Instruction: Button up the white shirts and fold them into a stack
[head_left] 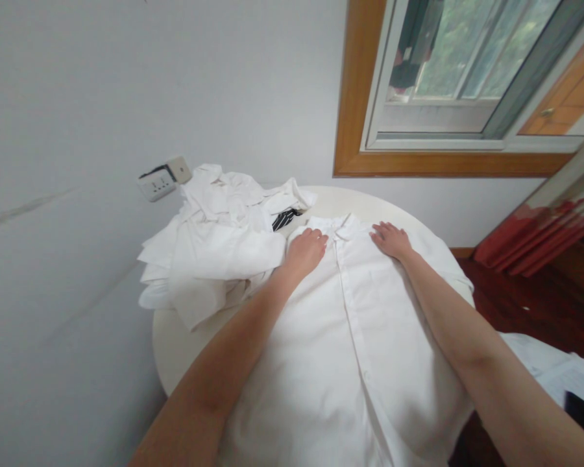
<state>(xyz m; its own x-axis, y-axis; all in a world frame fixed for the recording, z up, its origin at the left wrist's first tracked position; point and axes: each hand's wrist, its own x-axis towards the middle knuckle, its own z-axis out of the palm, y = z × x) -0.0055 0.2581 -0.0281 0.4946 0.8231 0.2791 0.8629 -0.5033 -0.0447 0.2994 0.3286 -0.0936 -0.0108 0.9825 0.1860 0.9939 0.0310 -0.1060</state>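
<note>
A white button-up shirt [316, 350] lies front side up over the round table [175, 350], its collar [346, 228] pointing towards the wall. The button strip runs down the middle, and the lower part hangs towards me. My left hand [307, 249] rests on the shirt's shoulder left of the collar, fingers slightly bent and lying on the cloth. On the other shoulder my right hand [392, 240] lies flat with its fingers apart. Neither hand shows any cloth gripped.
A heap of white garments [224, 240] is piled at the table's left, against the wall, beside a black-and-white striped cloth [286, 219]. A wall socket [158, 183] is behind it. At the right are a window [448, 71], a red and cream curtain [530, 227] and white cloth [555, 363].
</note>
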